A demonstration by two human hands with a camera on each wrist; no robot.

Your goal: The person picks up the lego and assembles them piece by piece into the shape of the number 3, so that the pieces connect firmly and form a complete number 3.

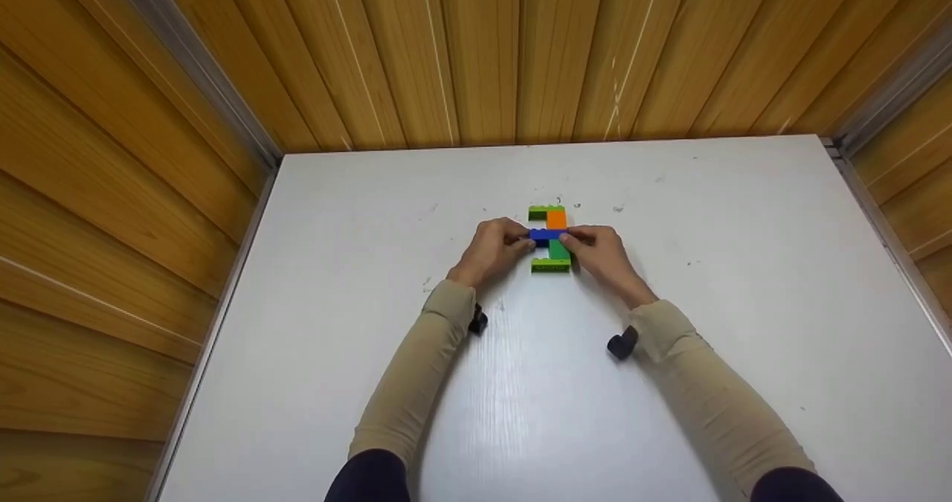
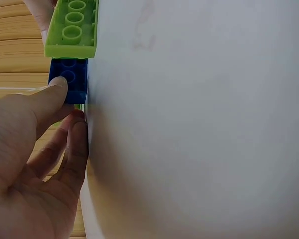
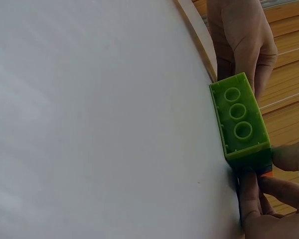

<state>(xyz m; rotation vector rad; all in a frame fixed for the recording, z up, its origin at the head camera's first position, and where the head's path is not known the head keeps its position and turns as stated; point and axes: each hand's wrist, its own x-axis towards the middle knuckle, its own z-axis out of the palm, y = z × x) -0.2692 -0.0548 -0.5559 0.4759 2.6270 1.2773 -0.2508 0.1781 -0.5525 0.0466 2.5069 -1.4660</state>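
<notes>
A small build of toy bricks lies on the white table in the head view. A blue brick (image 1: 545,234) crosses its middle, between an orange brick (image 1: 556,220) and a green brick (image 1: 559,251). Lime bricks cap the far end (image 1: 537,210) and the near end (image 1: 550,266). My left hand (image 1: 493,251) pinches the blue brick's left end; the left wrist view shows the thumb on its hollow underside (image 2: 68,79). From the other side my right hand (image 1: 604,255) grips the build, thumb at the blue brick's right end. The near lime brick (image 3: 240,115) partly hides those fingers.
The white table (image 1: 357,264) carries small dark marks around the bricks. Wood-panelled walls (image 1: 483,56) rise behind it and at both sides. Black wrist cameras (image 1: 622,343) hang under the beige sleeves (image 1: 416,368).
</notes>
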